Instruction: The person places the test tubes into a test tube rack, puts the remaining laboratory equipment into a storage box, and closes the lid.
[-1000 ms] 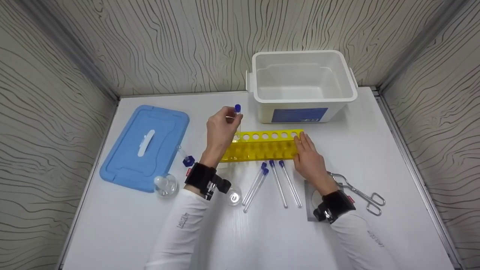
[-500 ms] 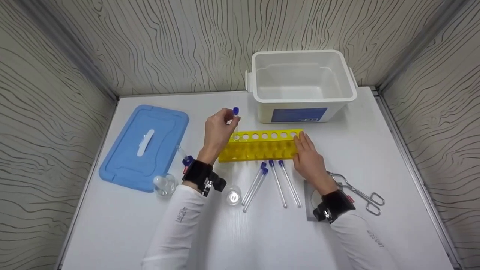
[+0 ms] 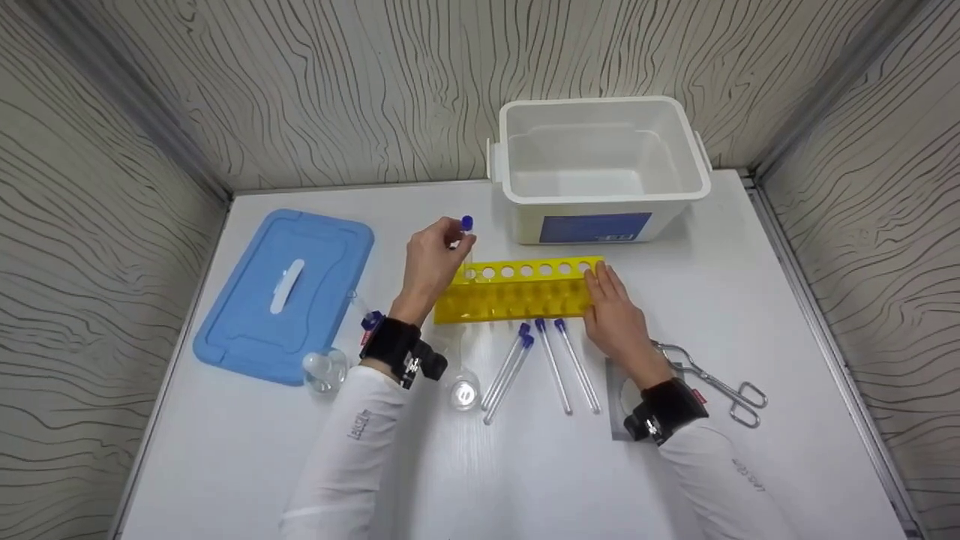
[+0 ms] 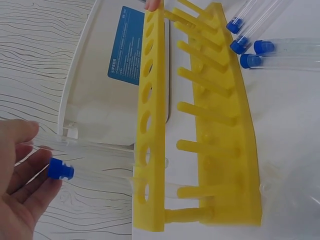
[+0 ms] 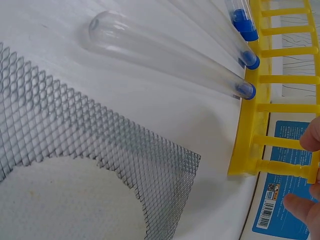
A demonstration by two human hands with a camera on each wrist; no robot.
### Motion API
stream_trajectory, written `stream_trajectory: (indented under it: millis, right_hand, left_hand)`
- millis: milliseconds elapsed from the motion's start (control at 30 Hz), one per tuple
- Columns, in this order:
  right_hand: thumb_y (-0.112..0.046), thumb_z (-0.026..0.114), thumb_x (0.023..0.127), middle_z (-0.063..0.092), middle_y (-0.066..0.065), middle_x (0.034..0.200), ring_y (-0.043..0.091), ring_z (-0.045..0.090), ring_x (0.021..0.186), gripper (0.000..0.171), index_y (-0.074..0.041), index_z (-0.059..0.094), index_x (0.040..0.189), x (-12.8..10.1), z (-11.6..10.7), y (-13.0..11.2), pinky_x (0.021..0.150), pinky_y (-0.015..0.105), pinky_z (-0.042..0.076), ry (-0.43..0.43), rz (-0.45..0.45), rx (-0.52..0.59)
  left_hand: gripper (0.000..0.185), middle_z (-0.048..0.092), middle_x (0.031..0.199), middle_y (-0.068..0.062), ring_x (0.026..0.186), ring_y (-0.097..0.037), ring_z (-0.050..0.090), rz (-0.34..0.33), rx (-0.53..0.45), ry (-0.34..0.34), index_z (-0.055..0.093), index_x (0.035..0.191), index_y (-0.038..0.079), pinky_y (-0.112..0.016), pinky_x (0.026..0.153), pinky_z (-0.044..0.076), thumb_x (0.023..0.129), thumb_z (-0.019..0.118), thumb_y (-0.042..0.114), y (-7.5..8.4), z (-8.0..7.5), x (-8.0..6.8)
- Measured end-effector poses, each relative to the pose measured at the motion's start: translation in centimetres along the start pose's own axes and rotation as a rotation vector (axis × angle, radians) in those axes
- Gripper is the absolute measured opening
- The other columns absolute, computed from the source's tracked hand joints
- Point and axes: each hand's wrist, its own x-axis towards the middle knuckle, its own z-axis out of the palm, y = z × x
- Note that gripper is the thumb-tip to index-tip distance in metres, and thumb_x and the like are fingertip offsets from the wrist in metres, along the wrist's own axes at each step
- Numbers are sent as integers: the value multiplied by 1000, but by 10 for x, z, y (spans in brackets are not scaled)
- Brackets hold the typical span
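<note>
My left hand pinches a clear test tube by its upper part, with a blue cap showing above the fingers. The tube's rounded bottom sits just through the second hole from the left end of a yellow test tube rack. In the left wrist view another blue-capped tube stands in the end hole; from the head view my hand hides it. My right hand holds the rack's right end, fingertips on its top. Several capped test tubes lie in front of the rack.
A white bin stands behind the rack. At left lie a blue lid, a glass vessel and a blue-based cylinder. Round glassware is near my left wrist. Wire gauze and tongs lie at right.
My left hand has shifted slightly left and lowered the test tube from above the rack into the second hole. My right hand stays on the rack's end.
</note>
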Motion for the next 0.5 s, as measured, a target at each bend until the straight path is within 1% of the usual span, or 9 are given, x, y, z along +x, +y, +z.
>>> stream_trajectory:
  millis: [67,200,267,367,500]
  right_hand:
    - [-15,49,98,20,18,165,36,21,153,61,-3,31,154,0,-1,1,85,48,56,-2,3,5]
    - [-14,50,97,21,17,165,35,22,153,61,-3,32,154,-1,-1,0,77,46,57,8,3,16]
    - [-14,50,97,21,17,165,35,22,153,61,-3,32,154,-1,0,0,77,45,57,8,5,15]
    - [-14,50,98,20,17,165,35,21,153,61,-4,31,154,0,1,0,80,46,57,1,8,16]
    - [-15,50,98,19,17,166,36,20,154,61,-4,31,155,0,1,0,91,49,55,-9,13,20]
  left_hand:
    - [25,73,103,-6,90,-19,66,-8,0,-12,69,111,9,-29,87,59,95,67,28,-1,2,1]
    - [26,73,106,-7,93,-21,67,-17,22,-34,69,112,8,-31,88,59,95,66,28,-4,3,4]
    - [26,73,107,-8,95,-21,67,-24,38,-48,69,112,8,-31,90,59,95,66,28,-6,4,4]
    - [25,72,109,-7,96,-21,68,-52,53,-75,69,113,10,-31,91,58,95,66,28,-8,5,4]
    - [27,71,112,-8,95,-20,66,-86,67,-127,68,116,10,-31,92,58,95,67,28,-9,6,6]
